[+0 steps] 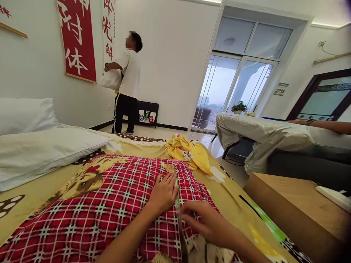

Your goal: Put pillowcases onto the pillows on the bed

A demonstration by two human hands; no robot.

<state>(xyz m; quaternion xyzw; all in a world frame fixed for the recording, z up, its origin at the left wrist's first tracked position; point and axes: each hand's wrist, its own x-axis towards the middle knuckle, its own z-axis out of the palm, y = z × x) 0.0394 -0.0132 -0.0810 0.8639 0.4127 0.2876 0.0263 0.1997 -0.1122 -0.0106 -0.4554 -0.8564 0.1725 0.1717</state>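
Note:
A red plaid cloth piece (120, 204) with a printed brown chicken, shaped like a pillowcase or folded cover, lies spread over the yellow patterned bed sheet (230, 193). A thin, dark greyish strip (181, 233) with a greenish edge runs lengthwise across the plaid; I cannot tell whether it is a zipper or a separate band. My left hand (164, 191) rests flat on the cloth beside the strip's far part, fingers stretched forward. Slightly blurred, my right hand (203, 219) hovers at the strip's right side, its fingers bent and somewhat apart, nothing visible in them.
White pillows (49, 149) lie on the left; a crumpled yellow cloth (189, 151) is beyond the plaid. A person (130, 80) stands by the wall holding a white bundle. At right are a plastic-covered massage table (263, 128), another person's arm (323, 125) and a brown box (296, 193).

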